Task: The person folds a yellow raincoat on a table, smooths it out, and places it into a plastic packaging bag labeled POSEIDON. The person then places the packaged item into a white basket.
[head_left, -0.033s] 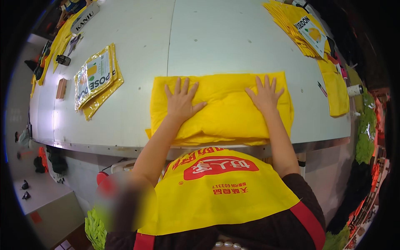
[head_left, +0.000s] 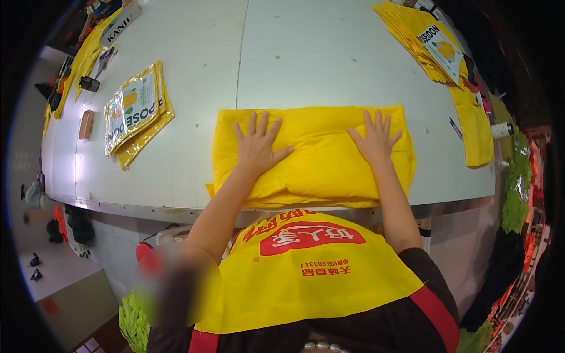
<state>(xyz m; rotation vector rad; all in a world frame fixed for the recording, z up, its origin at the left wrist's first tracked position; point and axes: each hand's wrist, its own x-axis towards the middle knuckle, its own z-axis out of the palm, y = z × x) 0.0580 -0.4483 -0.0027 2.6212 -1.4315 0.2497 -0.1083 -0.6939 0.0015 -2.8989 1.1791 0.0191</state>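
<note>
Left hand (head_left: 254, 147) and right hand (head_left: 375, 140) lay flat, fingers spread and gripping nothing, on the folded yellow cloth (head_left: 315, 167) at the counter's (head_left: 306, 65) near edge (even, outward palm pressure would likely flatten it best).

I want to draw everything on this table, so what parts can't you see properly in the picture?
Head view only:
- Under the folded yellow cloth: the left hand and right hand lie flat on it, covering parts.
- The table's near edge: partly hidden by the yellow apron.
- The stack of yellow bags at the top right: cut off by the dark rim.
- Small things at the table's far left: too small to tell.
- A blurred patch by the left elbow.
</note>
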